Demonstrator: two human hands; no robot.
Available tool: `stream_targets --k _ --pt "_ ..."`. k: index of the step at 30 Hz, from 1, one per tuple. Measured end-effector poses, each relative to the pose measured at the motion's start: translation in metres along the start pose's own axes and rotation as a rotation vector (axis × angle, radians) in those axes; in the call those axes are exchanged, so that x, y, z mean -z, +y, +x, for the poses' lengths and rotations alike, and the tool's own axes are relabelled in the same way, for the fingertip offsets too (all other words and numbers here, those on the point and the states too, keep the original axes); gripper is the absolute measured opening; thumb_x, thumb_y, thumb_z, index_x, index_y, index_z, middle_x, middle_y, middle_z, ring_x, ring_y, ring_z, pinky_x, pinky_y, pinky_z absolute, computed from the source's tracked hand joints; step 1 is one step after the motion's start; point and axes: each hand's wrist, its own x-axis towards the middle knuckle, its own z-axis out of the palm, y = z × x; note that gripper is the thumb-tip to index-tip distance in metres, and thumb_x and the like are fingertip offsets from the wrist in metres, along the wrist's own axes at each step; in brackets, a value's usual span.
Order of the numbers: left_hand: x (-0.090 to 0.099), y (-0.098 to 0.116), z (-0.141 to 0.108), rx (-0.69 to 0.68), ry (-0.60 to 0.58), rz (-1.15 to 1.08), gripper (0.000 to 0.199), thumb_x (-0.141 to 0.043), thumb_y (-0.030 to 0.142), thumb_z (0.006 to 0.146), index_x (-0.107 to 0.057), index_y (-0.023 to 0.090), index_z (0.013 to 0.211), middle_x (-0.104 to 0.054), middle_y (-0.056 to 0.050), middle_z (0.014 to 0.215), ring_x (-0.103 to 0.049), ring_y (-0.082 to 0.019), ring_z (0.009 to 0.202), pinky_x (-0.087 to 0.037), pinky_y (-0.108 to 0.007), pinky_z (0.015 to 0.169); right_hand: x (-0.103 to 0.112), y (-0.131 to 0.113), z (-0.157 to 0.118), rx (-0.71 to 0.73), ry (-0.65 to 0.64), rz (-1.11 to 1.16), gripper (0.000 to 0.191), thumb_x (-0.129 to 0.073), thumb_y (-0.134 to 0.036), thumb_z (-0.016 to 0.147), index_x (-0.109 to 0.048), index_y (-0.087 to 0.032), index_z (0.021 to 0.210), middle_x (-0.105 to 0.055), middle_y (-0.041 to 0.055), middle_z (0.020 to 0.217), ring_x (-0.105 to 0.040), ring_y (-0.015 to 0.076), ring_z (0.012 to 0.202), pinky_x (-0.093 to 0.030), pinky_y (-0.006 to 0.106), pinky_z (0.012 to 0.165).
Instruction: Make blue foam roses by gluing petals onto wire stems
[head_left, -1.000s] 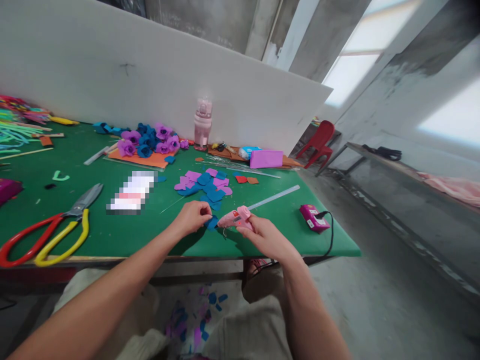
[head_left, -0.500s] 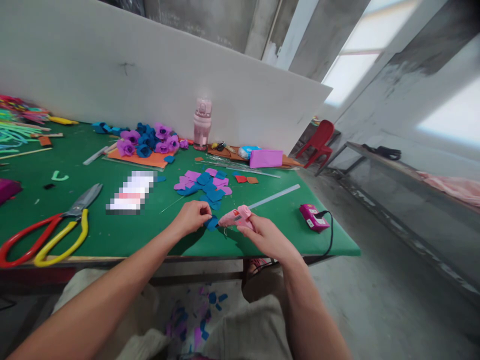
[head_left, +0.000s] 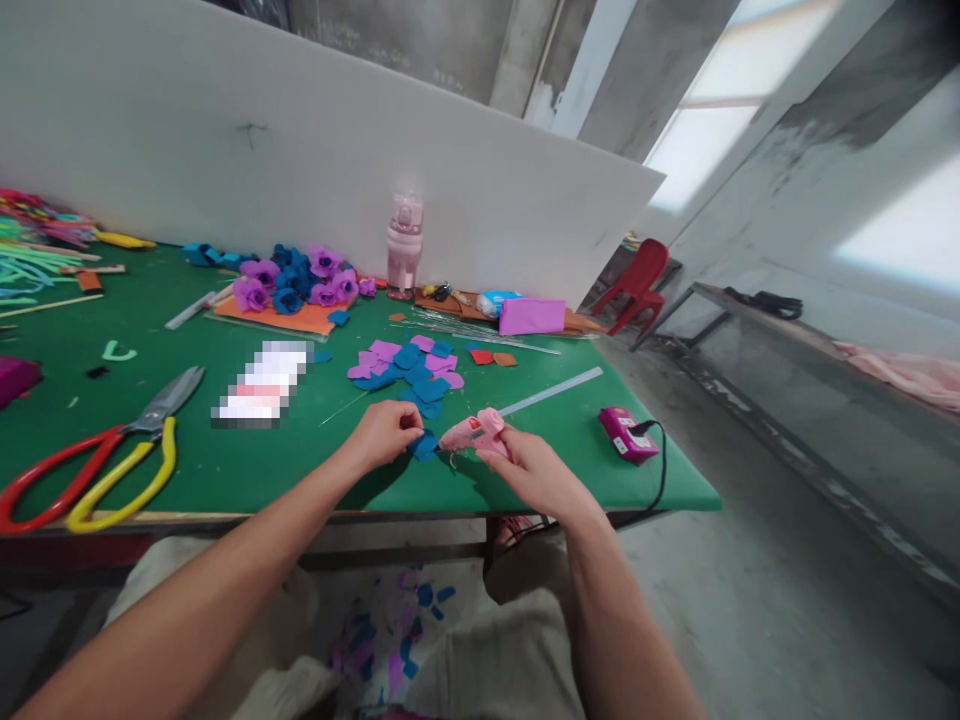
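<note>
Between thumb and fingers, my left hand (head_left: 386, 437) pinches a small blue paper piece (head_left: 425, 446) above the green table (head_left: 300, 470). My right hand (head_left: 529, 467) is wrapped round a pink glue gun (head_left: 472, 432), its nozzle at the right edge of the blue piece. A clear glue stick (head_left: 551, 392) sticks out of the gun's back. Just beyond my hands lies a pile of purple and blue cut pieces (head_left: 412, 368). Purple and blue paper flowers (head_left: 300, 280) rest on an orange sheet at the back.
Large scissors with red and yellow handles (head_left: 142, 440) lie at the left, beside a blurred-out rectangle (head_left: 266, 385). A pink bottle (head_left: 405, 247) stands by the white board (head_left: 322, 150). At the right sits a magenta box (head_left: 628, 436) with a black cable.
The glue gun in my right hand has shifted very slightly to the right. My left hand has stayed nearly still with the blue piece.
</note>
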Motion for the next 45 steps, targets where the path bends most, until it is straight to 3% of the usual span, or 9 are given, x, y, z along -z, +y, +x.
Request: stream_targets --k 9,15,21,45 --pt "-0.0003 -0.0012 0.0006 -0.004 0.001 -0.007 0.009 -0.055 0.022 0.067 -0.062 0.017 0.063 -0.058 0.003 0.048 -0.051 -0.009 0.044 -0.034 -0.019 0.043 0.0009 0.0012 0.0001 -0.008 0.018 0.074 0.026 -0.045 -0.038 0.085 -0.057 -0.016 0.082 -0.061 0.004 0.076 -0.052 0.0144 0.066 -0.035 0.024 0.059" --pt "-0.0014 -0.002 -0.0006 0.012 0.008 -0.029 0.01 -0.055 0.023 0.068 -0.062 0.017 0.064 -0.057 0.004 0.046 -0.05 -0.009 0.041 -0.034 -0.019 0.042 0.0044 0.0047 0.0019 -0.087 0.031 0.241 0.029 -0.044 -0.038 0.085 -0.059 -0.014 0.078 -0.057 0.0013 0.06 -0.051 0.0131 0.058 -0.038 0.023 0.057" --pt "-0.0021 -0.0029 -0.0005 0.018 0.009 -0.01 0.01 -0.055 0.023 0.068 -0.062 0.017 0.064 -0.058 0.003 0.047 -0.051 -0.01 0.043 -0.035 -0.02 0.044 0.0051 0.0062 0.0027 -0.091 0.036 0.255 0.033 -0.044 -0.04 0.084 -0.061 -0.014 0.075 -0.054 0.0006 0.055 -0.05 0.013 0.056 -0.038 0.023 0.056" --pt "-0.0013 0.0 0.0001 -0.007 0.012 0.009 0.01 -0.054 0.021 0.066 -0.063 0.017 0.064 -0.059 0.002 0.052 -0.05 -0.011 0.047 -0.035 -0.021 0.048 -0.0028 -0.0023 0.0023 -0.036 -0.027 0.147 0.023 -0.047 -0.034 0.083 -0.058 -0.015 0.078 -0.063 0.0042 0.075 -0.053 0.0146 0.065 -0.036 0.024 0.06"
